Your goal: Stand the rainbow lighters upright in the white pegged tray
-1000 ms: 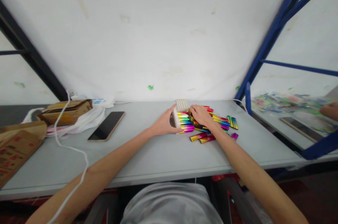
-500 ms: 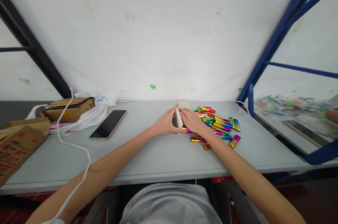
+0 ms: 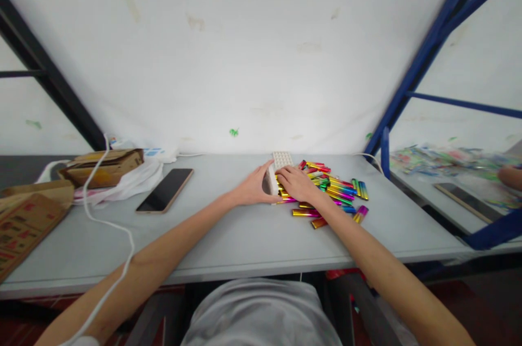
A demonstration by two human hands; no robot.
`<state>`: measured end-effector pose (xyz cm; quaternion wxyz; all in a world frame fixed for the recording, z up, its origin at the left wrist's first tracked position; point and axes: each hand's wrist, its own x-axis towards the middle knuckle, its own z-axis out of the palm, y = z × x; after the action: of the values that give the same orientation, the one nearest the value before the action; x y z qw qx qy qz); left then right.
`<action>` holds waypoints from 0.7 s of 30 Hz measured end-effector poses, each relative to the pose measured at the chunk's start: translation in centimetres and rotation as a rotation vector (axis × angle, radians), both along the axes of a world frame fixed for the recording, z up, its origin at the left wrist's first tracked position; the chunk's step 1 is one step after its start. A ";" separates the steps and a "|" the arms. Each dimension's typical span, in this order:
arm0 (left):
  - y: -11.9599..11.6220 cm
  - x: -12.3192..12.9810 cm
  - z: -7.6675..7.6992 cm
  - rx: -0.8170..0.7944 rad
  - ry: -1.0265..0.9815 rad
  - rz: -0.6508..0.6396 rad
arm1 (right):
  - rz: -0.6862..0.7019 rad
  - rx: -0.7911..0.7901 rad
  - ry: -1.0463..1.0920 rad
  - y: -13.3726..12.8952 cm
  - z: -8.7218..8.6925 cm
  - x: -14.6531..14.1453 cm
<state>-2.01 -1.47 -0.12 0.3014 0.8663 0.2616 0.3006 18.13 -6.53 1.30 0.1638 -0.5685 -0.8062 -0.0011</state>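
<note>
My left hand [image 3: 255, 187] is curved round a white slab-like piece [image 3: 272, 178], its thumb low and fingers high. The piece stands on edge and its far face is hidden. Just to the right, my right hand [image 3: 298, 183] lies over a pile of shiny metallic-coloured tubes [image 3: 340, 189], fingers bent down close to the white piece. What its fingertips hold is hidden. Behind both hands, against the wall, sits a white pad with a grid of small bumps or holes [image 3: 283, 159]. Several tubes stick out below my right hand, among them a gold-and-magenta one [image 3: 304, 213].
A black-screened phone [image 3: 165, 190] lies left on the grey table [image 3: 228, 242]. Farther left are cardboard boxes [image 3: 108, 164], a white plastic bag [image 3: 141, 181] and a white cable [image 3: 110, 222] crossing my left arm. Beyond the blue frame [image 3: 411, 71], another person's hand [image 3: 509, 176] shows near clutter.
The white piece has turned slightly, showing less of its dark inner side. My right hand's fingers have bent down more over the tubes. The view has shifted a little.
</note>
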 end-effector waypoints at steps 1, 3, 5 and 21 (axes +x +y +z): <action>0.0 -0.2 0.1 0.000 0.002 -0.005 | 0.020 -0.002 -0.030 0.1 0.1 0.3; 0.1 -0.6 0.3 -0.007 0.013 -0.012 | 0.053 -0.005 -0.079 0.2 0.2 0.8; 0.2 -1.2 0.5 -0.029 0.025 -0.008 | 0.071 -0.006 -0.094 0.4 0.3 1.3; -0.2 -0.6 0.0 -0.058 -0.095 -0.027 | 0.139 0.061 -0.163 -0.5 -0.3 -1.7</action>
<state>-2.60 -1.64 -0.14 0.3425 0.8454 0.2438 0.3295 16.43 -7.07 1.05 0.1146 -0.5040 -0.8539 -0.0605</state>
